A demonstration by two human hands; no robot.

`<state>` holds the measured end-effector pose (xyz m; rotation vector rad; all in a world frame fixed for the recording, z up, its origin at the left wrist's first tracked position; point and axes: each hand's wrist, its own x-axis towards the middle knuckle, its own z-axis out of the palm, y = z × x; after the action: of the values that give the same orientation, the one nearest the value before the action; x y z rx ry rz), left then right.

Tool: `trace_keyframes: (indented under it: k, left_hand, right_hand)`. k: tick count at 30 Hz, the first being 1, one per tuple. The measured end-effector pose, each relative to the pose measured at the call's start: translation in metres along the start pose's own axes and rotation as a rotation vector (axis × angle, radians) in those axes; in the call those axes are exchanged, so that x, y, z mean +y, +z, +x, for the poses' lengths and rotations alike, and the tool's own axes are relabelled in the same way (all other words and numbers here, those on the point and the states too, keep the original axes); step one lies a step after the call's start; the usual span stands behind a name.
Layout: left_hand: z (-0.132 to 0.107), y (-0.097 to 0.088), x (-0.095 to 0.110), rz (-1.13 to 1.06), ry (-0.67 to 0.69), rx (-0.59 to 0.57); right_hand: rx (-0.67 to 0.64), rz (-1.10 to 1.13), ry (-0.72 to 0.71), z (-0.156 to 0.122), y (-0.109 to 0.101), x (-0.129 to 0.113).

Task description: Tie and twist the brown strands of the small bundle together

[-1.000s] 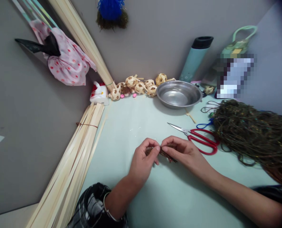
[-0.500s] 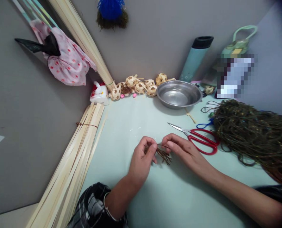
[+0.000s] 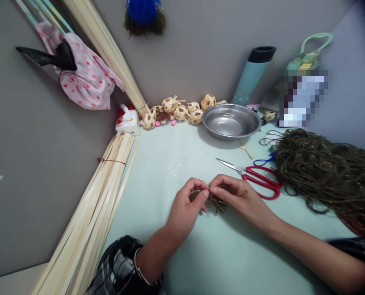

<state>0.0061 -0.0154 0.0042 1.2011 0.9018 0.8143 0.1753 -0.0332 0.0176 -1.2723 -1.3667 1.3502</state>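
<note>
1. Brown bundle [image 3: 217, 203] held over mid-worktop [image 3: 154, 168], well in from far edge; loose ends splayed rightward.
2. Left hand [image 3: 184, 205]: grip closed round bundle. Right hand [image 3: 237, 194]: grip pinched beside it, apparently on a strand; contact hidden.
3. Change: right fingertips brought back against left. Strand judged as being worked in close, unfinished.
4. Red scissors [image 3: 262, 180] untouched, just beyond right hand.

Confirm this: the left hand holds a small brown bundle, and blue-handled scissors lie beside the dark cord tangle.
Not quite: the head view shows the scissors have red handles, not blue. The rest is right: the left hand holds the small brown bundle, and the scissors lie beside the dark cord tangle.
</note>
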Motion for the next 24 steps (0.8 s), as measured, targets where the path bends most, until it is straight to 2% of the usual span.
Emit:
trace_keyframes:
  k: [13, 19, 24]
  left_hand:
    - [0.002, -0.001, 0.002, 0.007, -0.054, 0.005]
    - [0.003, -0.004, -0.006, -0.135, -0.073, 0.011]
    - [0.003, -0.005, -0.003, -0.081, -0.055, -0.049]
  right_hand:
    - [0.001, 0.006, 0.032, 0.0, 0.003, -0.002]
    - [-0.023, 0.051, 0.069, 0.0, 0.003, 0.0]
    - [-0.03, 0.102, 0.088, 0.001, 0.002, 0.0]
